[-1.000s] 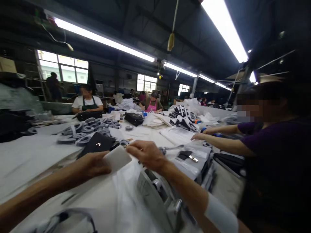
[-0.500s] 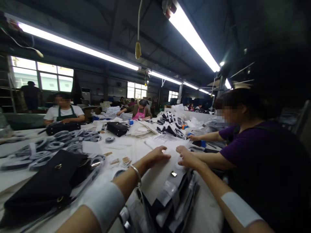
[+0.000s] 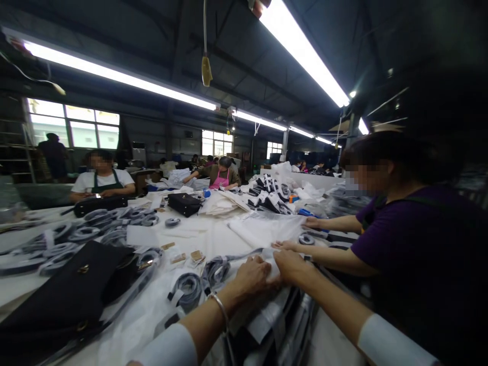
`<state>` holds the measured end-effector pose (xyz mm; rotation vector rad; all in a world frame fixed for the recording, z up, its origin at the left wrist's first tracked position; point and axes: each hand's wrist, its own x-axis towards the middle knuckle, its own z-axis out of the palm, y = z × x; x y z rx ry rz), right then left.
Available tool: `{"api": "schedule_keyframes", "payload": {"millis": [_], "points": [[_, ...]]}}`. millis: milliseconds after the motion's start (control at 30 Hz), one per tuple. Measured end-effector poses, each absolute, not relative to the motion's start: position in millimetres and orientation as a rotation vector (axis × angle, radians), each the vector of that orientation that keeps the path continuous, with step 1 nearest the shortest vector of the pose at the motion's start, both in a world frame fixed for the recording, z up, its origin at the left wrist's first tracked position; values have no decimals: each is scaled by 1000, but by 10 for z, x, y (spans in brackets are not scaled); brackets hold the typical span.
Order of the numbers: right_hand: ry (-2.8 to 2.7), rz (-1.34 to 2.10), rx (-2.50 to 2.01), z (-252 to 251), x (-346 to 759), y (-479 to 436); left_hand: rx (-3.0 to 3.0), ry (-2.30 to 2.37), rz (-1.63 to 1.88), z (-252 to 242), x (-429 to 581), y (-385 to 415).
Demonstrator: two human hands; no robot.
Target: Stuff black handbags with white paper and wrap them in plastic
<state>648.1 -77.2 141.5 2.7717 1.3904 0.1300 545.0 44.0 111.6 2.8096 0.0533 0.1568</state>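
Observation:
My left hand (image 3: 253,274) and my right hand (image 3: 290,265) meet over a thin white sheet (image 3: 271,260), and both pinch its edge with curled fingers. The sheet lies on top of a stack of bagged items (image 3: 280,317) at the table's near edge. A silver bracelet circles my left wrist, and white bands wrap both forearms. Coiled grey straps (image 3: 189,288) lie just left of my left hand. A black handbag (image 3: 72,287) rests further left.
A person in a purple top (image 3: 415,259) sits close on my right with hands (image 3: 312,222) on white sheets. Several grey strap coils (image 3: 114,226), a second black bag (image 3: 184,203) and white piles cover the table. Other workers sit across it.
Both my hands have pulled back toward me and closed on the white sheet; half a second ago they lay flat and stretched out. The view has dipped slightly.

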Motion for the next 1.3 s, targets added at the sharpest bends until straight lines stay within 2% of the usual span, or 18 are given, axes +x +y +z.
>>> {"api": "schedule_keyframes", "payload": {"millis": [467, 767, 967, 1300], "points": [[1151, 341, 2880, 1436, 6466, -1032, 3111, -206, 38, 1272, 5523, 420], [1119, 460, 2936, 1255, 6459, -1031, 3076, 106, 215, 1116, 5864, 165], [1159, 543, 2925, 1169, 6422, -1049, 3018, -44, 41, 1082, 5757, 300], [1318, 717, 2831, 1027, 6369, -1069, 2723, 335, 140, 976, 5932, 393]]}}
